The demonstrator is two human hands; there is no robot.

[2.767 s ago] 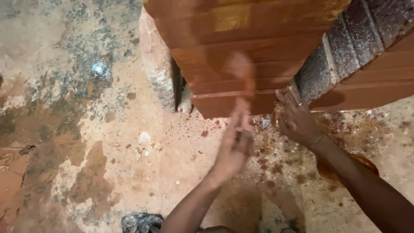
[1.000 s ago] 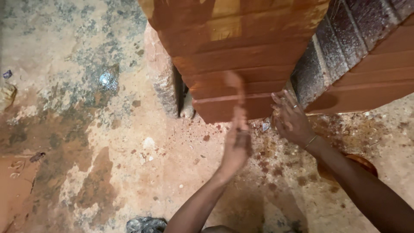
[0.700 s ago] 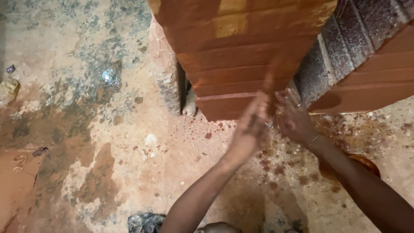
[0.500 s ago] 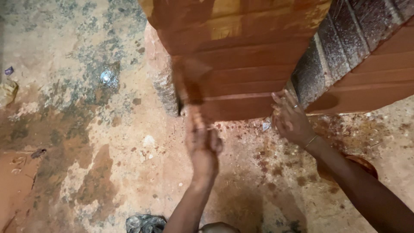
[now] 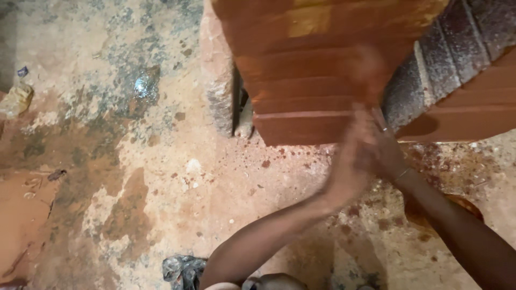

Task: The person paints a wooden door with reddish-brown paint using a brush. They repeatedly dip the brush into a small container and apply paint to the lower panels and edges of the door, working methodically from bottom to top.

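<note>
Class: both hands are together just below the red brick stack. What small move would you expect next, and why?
Probably the left hand, blurred mid-swing, pulls away from the right hand. Neither seems to hold anything, and red dust covers the floor under the brick stack.

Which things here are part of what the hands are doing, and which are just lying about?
In hand:
- left hand, blurred
- right hand, by the brick's corner
- red ribbed brick

Lying about:
- stone, far left
- dark crumpled scrap, bottom edge
- grey blocks, upper right
- stained floor
</note>
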